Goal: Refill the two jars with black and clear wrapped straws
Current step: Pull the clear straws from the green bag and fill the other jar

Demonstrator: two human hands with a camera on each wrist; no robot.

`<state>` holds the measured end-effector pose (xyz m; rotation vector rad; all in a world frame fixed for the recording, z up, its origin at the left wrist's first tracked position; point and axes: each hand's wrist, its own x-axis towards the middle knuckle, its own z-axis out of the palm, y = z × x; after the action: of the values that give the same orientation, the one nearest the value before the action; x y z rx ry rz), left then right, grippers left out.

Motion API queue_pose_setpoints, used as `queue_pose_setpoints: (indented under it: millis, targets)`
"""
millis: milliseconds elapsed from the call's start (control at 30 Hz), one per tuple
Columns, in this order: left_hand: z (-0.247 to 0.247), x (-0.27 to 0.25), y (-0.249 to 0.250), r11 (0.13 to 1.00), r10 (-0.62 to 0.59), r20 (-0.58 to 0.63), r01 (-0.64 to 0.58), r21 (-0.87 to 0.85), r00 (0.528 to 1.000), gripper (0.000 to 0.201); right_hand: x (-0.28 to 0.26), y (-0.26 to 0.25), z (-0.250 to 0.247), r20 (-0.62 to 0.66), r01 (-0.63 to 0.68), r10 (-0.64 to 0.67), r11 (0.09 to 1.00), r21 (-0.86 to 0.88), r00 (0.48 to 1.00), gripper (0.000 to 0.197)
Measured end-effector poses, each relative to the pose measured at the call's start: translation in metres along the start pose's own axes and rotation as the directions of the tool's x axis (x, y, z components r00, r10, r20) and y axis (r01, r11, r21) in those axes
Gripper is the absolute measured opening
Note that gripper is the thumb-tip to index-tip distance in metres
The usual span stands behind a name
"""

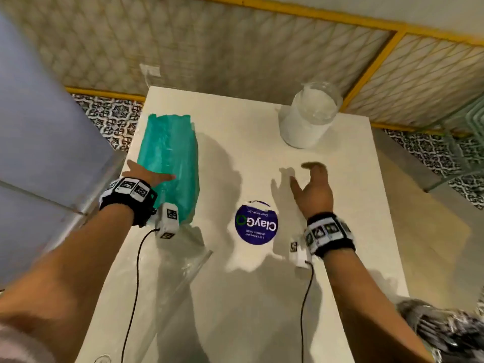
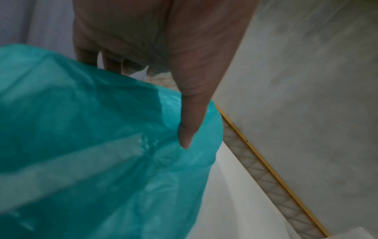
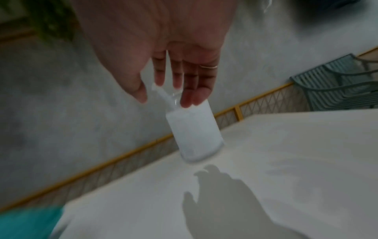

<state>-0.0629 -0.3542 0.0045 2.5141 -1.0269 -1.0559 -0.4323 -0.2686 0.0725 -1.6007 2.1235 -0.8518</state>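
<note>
A teal plastic bag (image 1: 170, 153) of straws lies on the left side of the white table (image 1: 243, 297). My left hand (image 1: 152, 171) rests on it with the thumb (image 2: 185, 129) straight across the bag's top (image 2: 92, 145); the fingers (image 2: 114, 63) reach down its far side. A glass jar (image 1: 306, 121) packed with white wrapped straws stands at the back right. My right hand (image 1: 303, 174) hovers open above the table, short of the jar (image 3: 194, 134), its fingers (image 3: 190, 90) loosely spread and holding nothing. A black and silver bundle (image 1: 450, 334) shows at the lower right.
A round purple sticker (image 1: 256, 223) sits mid-table between my wrists. Clear plastic (image 1: 188, 260) trails from the bag's near end. A glass rim (image 1: 102, 359) peeks in at the bottom edge. A lattice panel with a yellow frame (image 1: 366, 72) stands behind the table.
</note>
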Motion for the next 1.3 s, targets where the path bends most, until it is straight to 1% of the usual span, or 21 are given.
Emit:
queue_pose_setpoints:
  millis: [67, 133, 200, 267, 300, 367, 533, 633, 700, 766, 833, 900, 933, 1000, 1033, 1066, 1100, 1166, 1200, 1266, 1300]
  targets:
    - [0.0, -0.018, 0.002, 0.994, -0.025, -0.029, 0.022, -0.104, 0.999, 0.123, 0.068, -0.018, -0.002, -0.202, 0.065, -0.051, 0.996, 0.061, 0.978, 0.046]
    - [0.005, -0.018, -0.006, 0.98, -0.017, -0.019, 0.013, -0.199, 1.0, 0.102, 0.124, -0.032, -0.008, -0.246, 0.026, -0.014, 0.999, 0.044, 0.969, 0.063]
    - [0.007, -0.019, -0.01, 0.965, 0.011, -0.018, -0.015, -0.26, 1.0, 0.083, 0.168, -0.03, -0.009, -0.124, -0.104, 0.103, 0.995, -0.006, 0.987, 0.071]
    - [0.008, -0.019, -0.011, 0.946, 0.038, -0.024, -0.043, -0.321, 0.999, 0.071, 0.193, -0.018, -0.005, 0.054, -0.192, 0.201, 0.971, -0.146, 0.978, 0.059]
    - [0.007, -0.022, -0.01, 0.933, 0.046, -0.027, -0.052, -0.355, 0.999, 0.066, 0.195, -0.015, -0.004, 0.111, -0.19, 0.222, 0.952, -0.24, 0.969, 0.049]
    - [0.003, -0.03, -0.003, 0.899, 0.074, -0.029, -0.079, -0.43, 0.997, 0.059, 0.189, -0.007, -0.003, 0.127, -0.166, 0.23, 0.907, -0.387, 0.965, 0.043]
    - [-0.014, -0.069, 0.016, 0.78, 0.188, -0.067, -0.191, -0.596, 0.98, 0.05, 0.108, 0.004, -0.012, 0.11, -0.046, 0.104, 0.901, -0.431, 0.988, 0.04]
    - [-0.016, -0.108, 0.015, 0.709, 0.268, -0.059, -0.239, -0.664, 0.962, 0.054, 0.037, 0.013, -0.018, 0.111, -0.009, 0.065, 0.899, -0.438, 0.992, 0.047]
    - [-0.012, -0.136, 0.01, 0.683, 0.299, -0.05, -0.251, -0.686, 0.953, 0.051, -0.016, 0.018, -0.025, 0.129, 0.032, 0.032, 0.883, -0.469, 0.991, 0.041]
    - [-0.006, -0.167, 0.002, 0.677, 0.323, -0.034, -0.255, -0.691, 0.946, 0.049, -0.074, 0.022, -0.035, 0.136, 0.1, -0.043, 0.885, -0.455, 0.99, 0.033]
    - [0.0, -0.198, -0.01, 0.687, 0.347, -0.013, -0.264, -0.677, 0.938, 0.048, -0.13, 0.027, -0.051, 0.132, 0.156, -0.107, 0.874, -0.46, 0.985, 0.035]
    - [0.007, -0.231, -0.027, 0.701, 0.363, 0.025, -0.256, -0.666, 0.931, 0.045, -0.178, 0.037, -0.067, 0.21, 0.187, -0.099, 0.868, -0.46, 0.973, 0.032]
    - [0.01, -0.248, -0.037, 0.7, 0.365, 0.058, -0.233, -0.675, 0.929, 0.047, -0.199, 0.042, -0.075, 0.251, 0.209, -0.098, 0.858, -0.469, 0.963, 0.033]
    - [0.015, -0.28, -0.058, 0.721, 0.35, 0.139, -0.172, -0.671, 0.927, 0.063, -0.233, 0.051, -0.088, 0.333, 0.267, -0.11, 0.839, -0.473, 0.936, 0.04]
    - [0.019, -0.296, -0.07, 0.738, 0.34, 0.177, -0.146, -0.659, 0.924, 0.069, -0.245, 0.057, -0.094, 0.371, 0.289, -0.119, 0.847, -0.446, 0.921, 0.04]
    - [0.024, -0.311, -0.082, 0.752, 0.333, 0.209, -0.125, -0.647, 0.919, 0.068, -0.255, 0.06, -0.101, 0.389, 0.3, -0.133, 0.863, -0.406, 0.912, 0.036]
    - [0.027, -0.326, -0.093, 0.76, 0.336, 0.238, -0.112, -0.641, 0.911, 0.06, -0.263, 0.064, -0.108, 0.386, 0.304, -0.161, 0.888, -0.344, 0.908, 0.03]
    - [0.034, -0.352, -0.117, 0.783, 0.32, 0.291, -0.078, -0.617, 0.902, 0.04, -0.273, 0.065, -0.125, 0.338, 0.296, -0.216, 0.932, -0.207, 0.916, 0.039]
    - [0.036, -0.364, -0.128, 0.793, 0.311, 0.323, -0.056, -0.606, 0.894, 0.037, -0.278, 0.063, -0.134, 0.272, 0.313, -0.266, 0.939, -0.146, 0.925, 0.042]
    - [0.037, -0.383, -0.151, 0.807, 0.296, 0.388, -0.011, -0.591, 0.873, 0.044, -0.295, 0.058, -0.147, 0.154, 0.417, -0.407, 0.908, -0.039, 0.9, 0.04]
    - [0.037, -0.389, -0.161, 0.813, 0.274, 0.428, 0.031, -0.582, 0.861, 0.055, -0.304, 0.057, -0.149, 0.156, 0.486, -0.483, 0.874, 0.018, 0.862, 0.042]
